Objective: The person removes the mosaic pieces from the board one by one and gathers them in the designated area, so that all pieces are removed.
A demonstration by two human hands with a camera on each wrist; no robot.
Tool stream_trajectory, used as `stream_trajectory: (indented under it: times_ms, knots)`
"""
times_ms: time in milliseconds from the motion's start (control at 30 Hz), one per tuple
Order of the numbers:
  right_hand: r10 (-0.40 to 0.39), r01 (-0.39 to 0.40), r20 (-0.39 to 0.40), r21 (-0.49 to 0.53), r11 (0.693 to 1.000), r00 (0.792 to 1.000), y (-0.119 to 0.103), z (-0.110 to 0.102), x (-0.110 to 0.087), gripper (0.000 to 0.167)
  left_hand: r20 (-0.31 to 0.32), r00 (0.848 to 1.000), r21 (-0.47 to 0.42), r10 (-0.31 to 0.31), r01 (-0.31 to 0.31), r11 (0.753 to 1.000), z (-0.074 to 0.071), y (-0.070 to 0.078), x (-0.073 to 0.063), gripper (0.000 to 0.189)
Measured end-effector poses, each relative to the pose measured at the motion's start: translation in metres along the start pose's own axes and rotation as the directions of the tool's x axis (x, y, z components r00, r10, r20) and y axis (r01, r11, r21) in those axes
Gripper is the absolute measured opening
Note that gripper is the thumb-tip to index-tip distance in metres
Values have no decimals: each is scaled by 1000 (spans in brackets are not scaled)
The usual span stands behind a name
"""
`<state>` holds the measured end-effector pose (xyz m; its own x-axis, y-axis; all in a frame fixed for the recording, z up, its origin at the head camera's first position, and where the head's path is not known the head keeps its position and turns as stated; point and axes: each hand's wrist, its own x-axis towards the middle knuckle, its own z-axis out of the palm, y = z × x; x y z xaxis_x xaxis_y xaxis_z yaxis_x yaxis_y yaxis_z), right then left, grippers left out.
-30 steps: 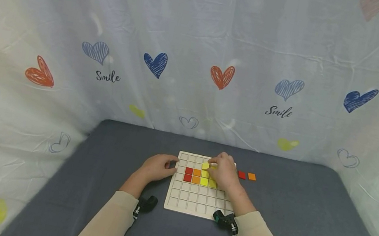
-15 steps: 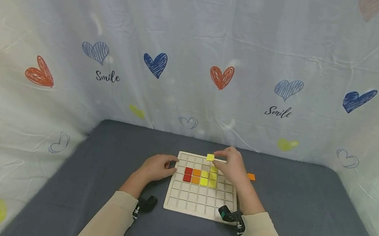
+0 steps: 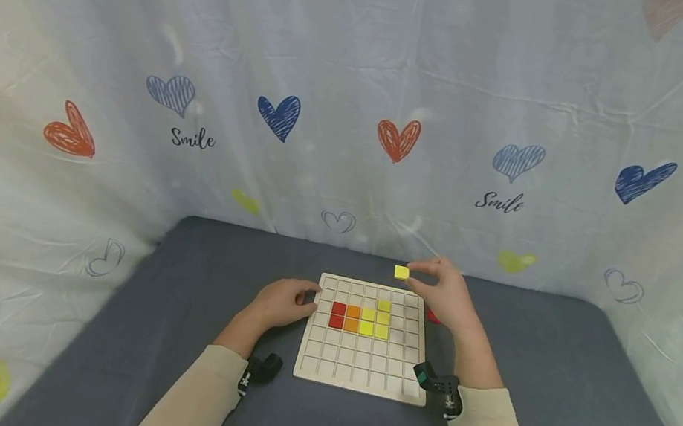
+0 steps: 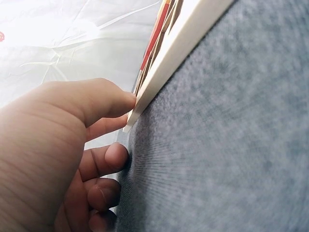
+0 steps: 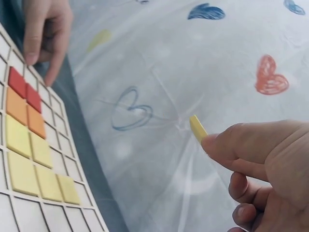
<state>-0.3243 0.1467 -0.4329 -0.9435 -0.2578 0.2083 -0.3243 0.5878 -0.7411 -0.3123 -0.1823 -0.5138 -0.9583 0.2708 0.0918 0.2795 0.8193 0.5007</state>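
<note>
Between thumb and fingertip, my right hand [image 3: 446, 296] pinches a small yellow square tile [image 3: 402, 272], held beyond the far edge of a wooden grid board [image 3: 331, 373]. The right wrist view shows this held tile [image 5: 197, 128] edge-on, apart from the board. My left hand [image 3: 279, 303] rests at the board's left side; in the left wrist view its thumb [image 4: 113, 99] touches the board's edge, and the other fingers are loosely bent. On the grid sit red tiles [image 3: 337, 315], orange tiles [image 3: 352, 318] and several yellow tiles [image 3: 374, 322], one of them in the row farther back.
A red tile [image 3: 434, 317] lies on the dark grey tabletop [image 3: 554, 399] right of the board, partly covered by my right hand. A white curtain [image 3: 458, 82] printed with hearts hangs behind and at both sides.
My right hand has lifted the yellow tile off the board and carried it away and to the right. The orange tile on the tabletop is now hidden behind that hand. My left hand stays still.
</note>
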Motion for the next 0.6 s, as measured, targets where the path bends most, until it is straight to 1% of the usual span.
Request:
stream_trajectory:
  times_ms: [167,400,600]
  knots:
    - [41,-41,-26,7,999,999,4,-16,-4,37,-1,1000,-3,0,0,1000,0,0,0,41]
    - [107,-104,-52,48,993,993,18,-38,-10,42,7,1000,-10,-3,3,1000,0,1,0,41]
    - [148,-143,-44,110,984,988,29,-58,-15,48,1,1000,-2,-1,1,1000,-1,1,-1,40]
